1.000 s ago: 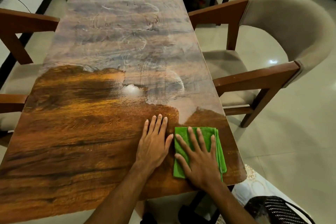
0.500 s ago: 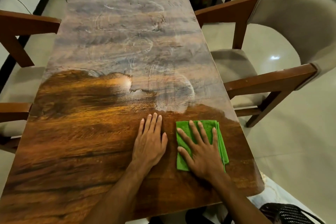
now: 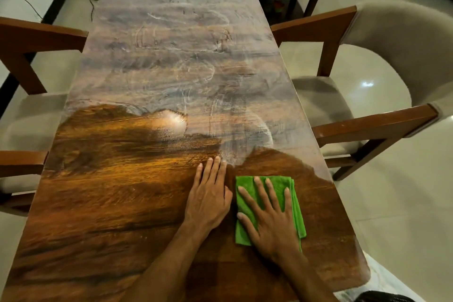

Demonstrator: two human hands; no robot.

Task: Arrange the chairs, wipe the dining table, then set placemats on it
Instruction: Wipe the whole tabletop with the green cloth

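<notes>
- Dining table (image 3: 117, 203): folded green cloth (image 3: 295, 203) lies near its near right corner.
- Right hand (image 3: 274, 225) presses the cloth, fingers spread.
- Left hand (image 3: 208, 201) rests flat beside it, fingers together.

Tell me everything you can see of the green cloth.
The green cloth looks soft and fuzzy, like microfibre. It is folded into a rough rectangle, with layered edges showing along its right side. It lies flat on the wooden table, near the table's right edge. The right hand presses flat on it, fingers spread; the left hand lies just beside its left edge.
</notes>
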